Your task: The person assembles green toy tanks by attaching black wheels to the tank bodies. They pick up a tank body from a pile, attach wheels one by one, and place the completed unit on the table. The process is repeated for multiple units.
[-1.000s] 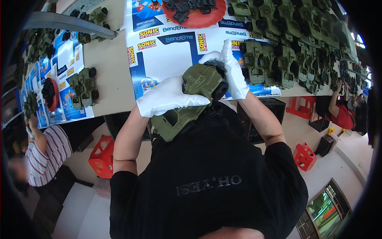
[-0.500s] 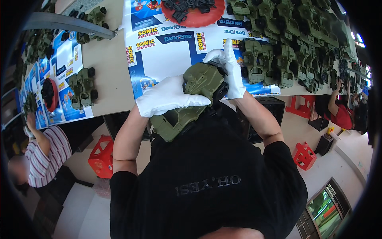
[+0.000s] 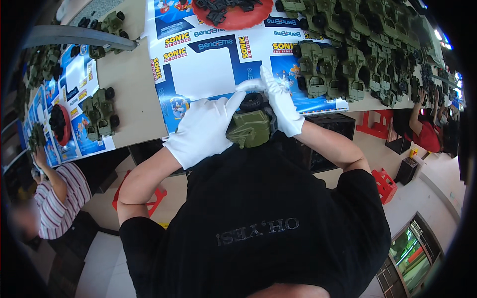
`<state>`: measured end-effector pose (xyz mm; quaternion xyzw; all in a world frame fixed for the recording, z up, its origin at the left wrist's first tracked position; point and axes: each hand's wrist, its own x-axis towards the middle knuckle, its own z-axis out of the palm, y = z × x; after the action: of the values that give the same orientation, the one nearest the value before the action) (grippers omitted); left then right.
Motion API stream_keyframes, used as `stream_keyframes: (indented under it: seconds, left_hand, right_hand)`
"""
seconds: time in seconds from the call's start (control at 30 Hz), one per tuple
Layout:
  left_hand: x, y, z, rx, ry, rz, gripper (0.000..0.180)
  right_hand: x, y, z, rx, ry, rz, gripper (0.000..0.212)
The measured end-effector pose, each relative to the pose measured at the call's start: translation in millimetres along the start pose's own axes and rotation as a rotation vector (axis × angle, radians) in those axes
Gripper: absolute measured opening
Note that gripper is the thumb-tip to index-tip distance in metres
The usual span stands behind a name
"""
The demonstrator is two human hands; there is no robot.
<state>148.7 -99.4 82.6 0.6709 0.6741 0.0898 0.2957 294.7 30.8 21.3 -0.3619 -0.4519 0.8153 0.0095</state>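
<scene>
An olive-green toy vehicle [image 3: 252,130] with black wheels is held close to my chest, at the table's front edge. It is tilted so that one black wheel [image 3: 252,102] faces up. My left hand [image 3: 202,128], in a white glove, grips the vehicle's left side, thumb by the wheel. On the other side, my gloved right hand [image 3: 282,105] is pressed against the vehicle, with one finger pointing away and others bent over beyond the wheel. The right palm and the vehicle's underside are hidden.
Rows of similar green vehicles [image 3: 330,69] cover the table's right side. A red tray [image 3: 243,26] of black parts [image 3: 218,12] sits at the far side on a printed sheet [image 3: 203,74]. Another vehicle [image 3: 99,114] stands left. A metal bar [image 3: 79,36] crosses upper left. Co-workers are at both sides.
The toy vehicle has been turned on end, so its long body no longer stretches toward the lower left and a wheel shows on top. My left hand has shifted around it.
</scene>
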Motion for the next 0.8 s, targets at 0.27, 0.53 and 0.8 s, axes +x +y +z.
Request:
stream_keyframes:
  seconds: [0.27, 0.53, 0.8]
  left_hand:
    - [-16.1, 12.9, 33.5, 0.147, 0.140, 0.050, 0.080]
    - [-9.5, 9.3, 20.4, 0.025, 0.098, -0.090, 0.088]
    - [102.0, -44.6, 61.2, -1.047, 0.160, -0.412, 0.073]
  right_hand:
    - [-26.6, 15.3, 12.2, -0.034, 0.199, -0.144, 0.059]
    - [-7.8, 11.5, 13.0, -0.069, 0.188, -0.112, 0.054]
    - [35.7, 3.8, -67.1, -0.512, 0.394, -0.345, 0.060]
